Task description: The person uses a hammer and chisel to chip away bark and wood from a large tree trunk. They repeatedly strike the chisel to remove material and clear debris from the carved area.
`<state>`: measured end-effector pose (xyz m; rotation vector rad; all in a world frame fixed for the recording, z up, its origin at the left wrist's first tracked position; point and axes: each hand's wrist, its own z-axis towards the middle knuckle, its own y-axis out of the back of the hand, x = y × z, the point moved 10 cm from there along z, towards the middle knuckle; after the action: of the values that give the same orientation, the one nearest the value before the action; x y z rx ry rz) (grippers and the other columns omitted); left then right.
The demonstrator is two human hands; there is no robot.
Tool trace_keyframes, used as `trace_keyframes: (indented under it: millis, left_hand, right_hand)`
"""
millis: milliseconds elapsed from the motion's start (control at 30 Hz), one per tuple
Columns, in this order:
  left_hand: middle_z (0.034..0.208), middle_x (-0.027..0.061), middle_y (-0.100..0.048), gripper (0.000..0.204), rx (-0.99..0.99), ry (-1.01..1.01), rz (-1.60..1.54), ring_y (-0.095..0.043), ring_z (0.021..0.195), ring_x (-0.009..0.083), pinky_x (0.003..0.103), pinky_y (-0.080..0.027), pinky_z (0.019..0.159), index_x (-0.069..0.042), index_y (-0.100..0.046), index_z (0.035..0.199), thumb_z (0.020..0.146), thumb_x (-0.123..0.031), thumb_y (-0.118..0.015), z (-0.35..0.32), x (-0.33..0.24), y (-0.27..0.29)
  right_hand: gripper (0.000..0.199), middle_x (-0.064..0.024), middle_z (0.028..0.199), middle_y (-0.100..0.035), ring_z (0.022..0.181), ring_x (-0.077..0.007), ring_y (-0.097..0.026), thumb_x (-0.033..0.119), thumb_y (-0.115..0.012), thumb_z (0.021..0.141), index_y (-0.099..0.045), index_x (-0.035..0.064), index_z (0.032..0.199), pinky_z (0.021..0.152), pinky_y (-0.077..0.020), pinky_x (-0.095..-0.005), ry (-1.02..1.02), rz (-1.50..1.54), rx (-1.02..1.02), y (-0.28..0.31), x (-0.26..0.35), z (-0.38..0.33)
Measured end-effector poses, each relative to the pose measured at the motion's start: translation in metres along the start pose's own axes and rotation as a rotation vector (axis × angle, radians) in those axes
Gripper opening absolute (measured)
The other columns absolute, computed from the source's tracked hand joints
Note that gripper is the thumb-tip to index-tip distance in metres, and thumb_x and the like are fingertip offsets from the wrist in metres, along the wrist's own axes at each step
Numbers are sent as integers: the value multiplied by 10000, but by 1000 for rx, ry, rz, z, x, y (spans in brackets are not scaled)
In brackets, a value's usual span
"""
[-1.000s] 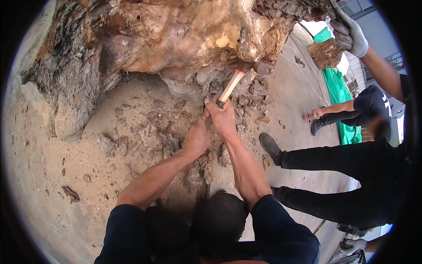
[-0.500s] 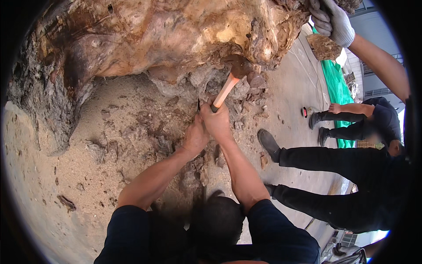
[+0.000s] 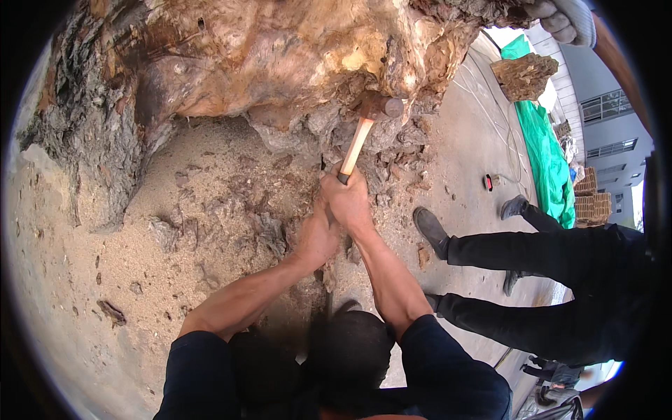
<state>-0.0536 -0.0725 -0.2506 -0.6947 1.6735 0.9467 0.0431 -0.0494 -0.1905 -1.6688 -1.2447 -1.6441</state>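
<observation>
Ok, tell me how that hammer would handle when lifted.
The hammer is probably heavy at one end: its head looks thick and metallic. Its straight, pale handle seems wooden, so likely stiff rather than floppy.

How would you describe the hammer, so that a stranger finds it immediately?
Begin with the huge tree trunk across the top. Under its right half, find the right hand, closed round a hammer. Its straight, pale orange handle differs from the rough, greyish lumps beside it.

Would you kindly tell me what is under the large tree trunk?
Sawdust-like grains and bark-like chunks show below its near edge; the trunk hides whatever lies farther in.
</observation>
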Motion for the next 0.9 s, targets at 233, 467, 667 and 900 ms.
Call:
trace_keyframes:
  millis: [233,467,667,900]
  left_hand:
    - [775,302,-664,544,251,48,128,-675,720,510,594,-545,696,117,-333,1360,911,-88,-564,-75,42,-15]
    - [818,304,-661,521,64,-236,112,-672,735,511,581,-536,678,63,-374,1372,906,-49,-577,-21,4,2]
    - [804,297,-664,463,-44,-246,258,-677,731,499,575,-538,677,55,-405,1318,902,-36,-588,37,5,8]
    - [937,238,-697,468,-110,-176,387,-702,839,451,529,-564,743,2,-436,1286,900,-107,-677,43,33,14]
  right_hand:
    - [222,-25,630,-536,539,-129,-526,-6,-609,985,-502,74,808,531,-479,-317,-170,342,114,-9,-52,-71]
    - [210,-26,667,-545,594,-128,-542,62,-636,1018,-499,65,858,578,-499,-311,-36,380,10,6,-9,-34]
    - [161,-25,717,-546,626,-120,-542,56,-633,1018,-503,61,924,596,-500,-302,34,388,84,0,-6,19]
    - [186,-18,709,-554,629,-110,-567,42,-652,1004,-504,60,894,599,-506,-294,54,548,104,-14,-23,28]
